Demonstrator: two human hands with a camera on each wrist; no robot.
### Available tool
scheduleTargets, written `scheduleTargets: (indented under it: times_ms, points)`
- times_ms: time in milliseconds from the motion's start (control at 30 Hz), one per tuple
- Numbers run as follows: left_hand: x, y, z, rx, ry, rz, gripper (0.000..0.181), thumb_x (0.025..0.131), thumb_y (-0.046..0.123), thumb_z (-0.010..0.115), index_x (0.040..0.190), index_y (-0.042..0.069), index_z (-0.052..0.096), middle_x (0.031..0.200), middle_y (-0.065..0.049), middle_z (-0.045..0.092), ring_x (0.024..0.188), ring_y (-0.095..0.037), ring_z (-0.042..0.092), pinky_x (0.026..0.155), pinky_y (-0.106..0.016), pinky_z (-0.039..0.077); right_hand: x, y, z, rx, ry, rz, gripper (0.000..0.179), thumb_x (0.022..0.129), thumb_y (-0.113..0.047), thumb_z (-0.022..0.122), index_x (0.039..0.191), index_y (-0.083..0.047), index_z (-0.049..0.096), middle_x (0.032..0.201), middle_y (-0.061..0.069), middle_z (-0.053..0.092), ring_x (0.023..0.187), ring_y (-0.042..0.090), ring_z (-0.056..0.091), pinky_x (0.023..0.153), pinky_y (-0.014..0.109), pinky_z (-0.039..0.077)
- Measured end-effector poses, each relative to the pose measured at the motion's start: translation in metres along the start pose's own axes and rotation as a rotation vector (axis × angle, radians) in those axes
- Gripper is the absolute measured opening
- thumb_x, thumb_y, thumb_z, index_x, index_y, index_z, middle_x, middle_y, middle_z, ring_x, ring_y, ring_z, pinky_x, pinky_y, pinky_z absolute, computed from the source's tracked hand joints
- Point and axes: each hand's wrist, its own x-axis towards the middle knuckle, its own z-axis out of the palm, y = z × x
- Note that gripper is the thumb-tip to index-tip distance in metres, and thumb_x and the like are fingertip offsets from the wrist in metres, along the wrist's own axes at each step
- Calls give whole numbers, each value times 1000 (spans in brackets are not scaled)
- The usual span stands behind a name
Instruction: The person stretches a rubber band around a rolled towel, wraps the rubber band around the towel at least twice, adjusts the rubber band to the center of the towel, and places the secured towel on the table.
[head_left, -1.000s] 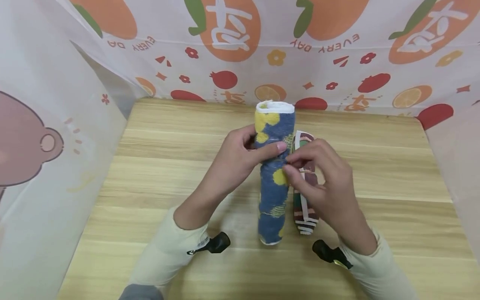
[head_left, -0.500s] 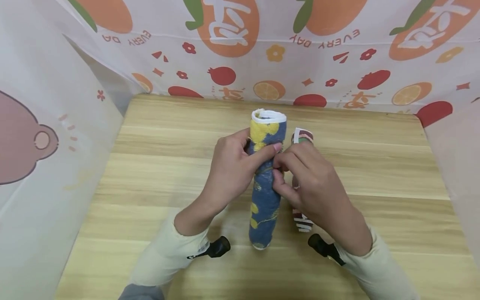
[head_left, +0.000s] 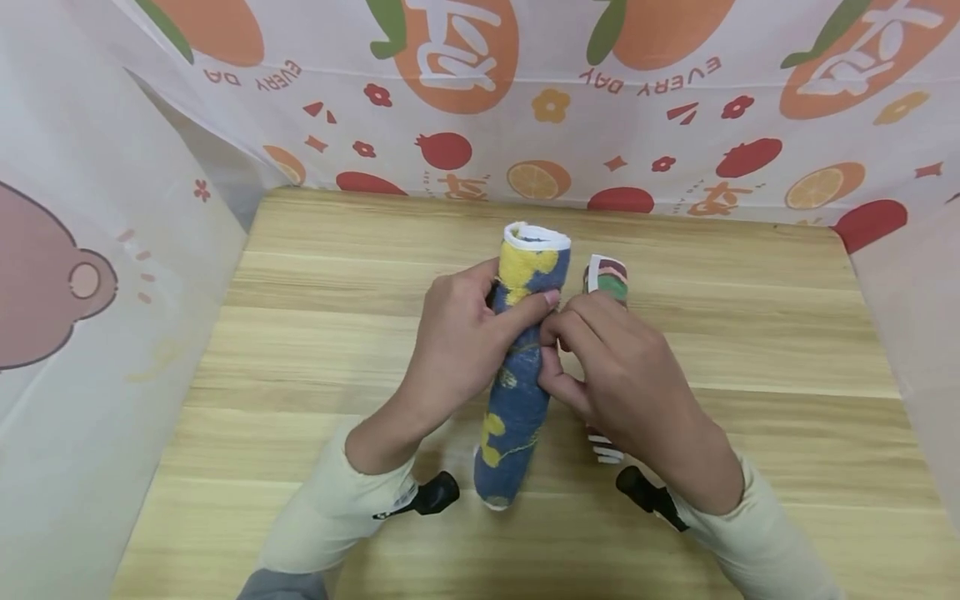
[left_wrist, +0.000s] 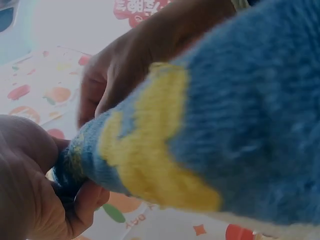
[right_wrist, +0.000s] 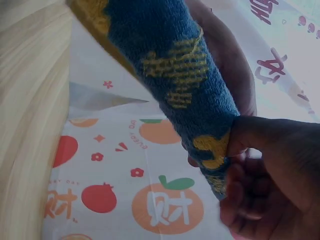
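A blue towel with yellow patches and a white hem (head_left: 513,412) is rolled into a long tube, its open end facing the back. My left hand (head_left: 465,333) grips the upper half from the left, thumb across the front. On the other side, the curled fingers and thumb of my right hand (head_left: 626,371) pinch at the roll's right edge, just below the left thumb. A thin line crosses the towel there, and the roll narrows around it. In the right wrist view the towel (right_wrist: 175,70) slants down to both hands. A striped rolled towel (head_left: 611,283) lies partly hidden behind my right hand.
The wooden table (head_left: 315,333) backs onto a hanging white cloth (head_left: 585,125) with fruit prints. Another pale cloth (head_left: 90,467) hangs along the left side. Black wrist-camera mounts (head_left: 438,493) stick out from both sleeves.
The blue roll has shifted slightly left and its lower end has swung toward the left. My right hand has moved left with it, staying at its edge.
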Motion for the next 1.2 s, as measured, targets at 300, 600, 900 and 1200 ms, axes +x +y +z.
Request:
scheduleTargets:
  times_ms: [300, 600, 900, 1200]
  points:
    - [7, -3, -1, -32, 62, -12, 30, 94, 30, 73, 108, 3, 71, 89, -6, 76, 72, -16, 72, 65, -32, 61, -4, -3, 6, -42, 29, -127, 10, 89, -3, 60, 97, 3, 63, 81, 9, 59, 74, 19, 54, 60, 27, 50]
    - [7, -3, 8, -54, 26, -15, 27, 96, 24, 70, 110, 0, 70, 90, -8, 75, 73, -17, 72, 67, -31, 62, -7, -1, 9, 44, 154, -93, 24, 100, -15, 48, 92, 0, 64, 77, 6, 57, 71, 18, 54, 59, 28, 49]
    - [14, -12, 20, 21, 50, 30, 25, 100, 16, 59, 114, -4, 65, 90, -12, 73, 72, -18, 70, 64, -29, 61, -8, -5, 7, -60, 30, -83, 10, 91, -6, 59, 95, 2, 62, 79, 9, 58, 74, 20, 56, 58, 27, 52]
    - [20, -20, 22, -84, 77, 46, 24, 100, 18, 58, 110, -2, 66, 87, -12, 73, 68, -18, 72, 61, -30, 61, -16, 0, 14, 64, 35, -66, 8, 90, -6, 56, 94, -1, 60, 77, 4, 54, 72, 14, 51, 56, 24, 45]
